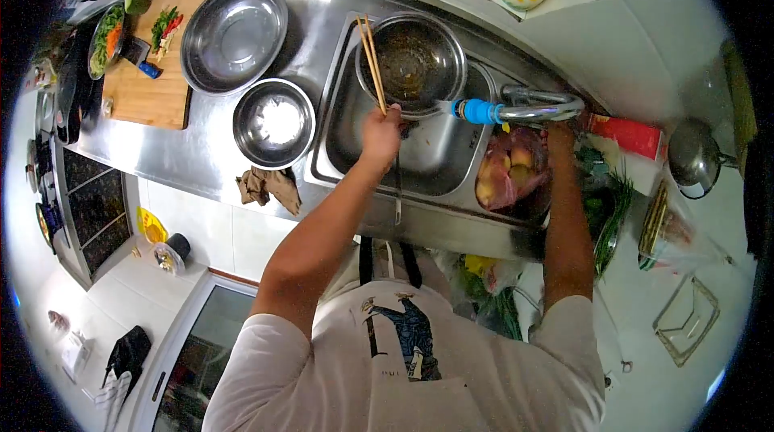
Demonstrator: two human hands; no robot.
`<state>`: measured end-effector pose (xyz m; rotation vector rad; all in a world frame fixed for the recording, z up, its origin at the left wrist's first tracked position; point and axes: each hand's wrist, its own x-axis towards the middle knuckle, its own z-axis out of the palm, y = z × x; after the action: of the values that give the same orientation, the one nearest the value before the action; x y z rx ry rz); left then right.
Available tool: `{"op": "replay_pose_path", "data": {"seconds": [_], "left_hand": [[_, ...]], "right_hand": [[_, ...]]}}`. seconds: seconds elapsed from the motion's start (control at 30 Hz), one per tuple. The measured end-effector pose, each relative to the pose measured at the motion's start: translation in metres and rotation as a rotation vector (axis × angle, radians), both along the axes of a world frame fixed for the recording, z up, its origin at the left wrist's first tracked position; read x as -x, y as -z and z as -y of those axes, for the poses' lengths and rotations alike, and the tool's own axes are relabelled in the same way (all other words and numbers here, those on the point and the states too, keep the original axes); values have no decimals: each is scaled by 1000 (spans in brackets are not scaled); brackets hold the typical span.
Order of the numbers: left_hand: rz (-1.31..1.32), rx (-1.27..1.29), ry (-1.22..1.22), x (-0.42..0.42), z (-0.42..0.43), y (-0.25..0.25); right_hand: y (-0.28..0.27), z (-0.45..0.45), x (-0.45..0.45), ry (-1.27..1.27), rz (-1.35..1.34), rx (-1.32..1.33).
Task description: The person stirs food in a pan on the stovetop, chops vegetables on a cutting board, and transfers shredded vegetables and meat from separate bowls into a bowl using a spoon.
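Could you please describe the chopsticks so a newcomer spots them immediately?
Start at the steel sink, where a round metal pan shows beside the blue-tipped faucet. At the pan's left side, the person's left hand grips the chopsticks near one end. They are the slim, wood-coloured pair, unlike the surrounding shiny metal.

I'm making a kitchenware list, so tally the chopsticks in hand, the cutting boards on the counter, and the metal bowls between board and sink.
Chopsticks in the left hand: 2
Cutting board: 1
Metal bowls: 2
Total: 5
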<state>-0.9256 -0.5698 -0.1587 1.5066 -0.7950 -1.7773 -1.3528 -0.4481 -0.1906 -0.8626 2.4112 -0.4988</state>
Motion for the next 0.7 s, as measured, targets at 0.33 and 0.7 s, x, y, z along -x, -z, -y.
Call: {"op": "replay_pose_path", "data": {"seconds": [0.33,0.7], "left_hand": [[-95,-169,109,-27,-18,-11],[-54,-330,316,-79,-65,-33]], "right_hand": [[-82,13,-85,280,161,124],[-55,-31,-269,103,1011,-4]]}}
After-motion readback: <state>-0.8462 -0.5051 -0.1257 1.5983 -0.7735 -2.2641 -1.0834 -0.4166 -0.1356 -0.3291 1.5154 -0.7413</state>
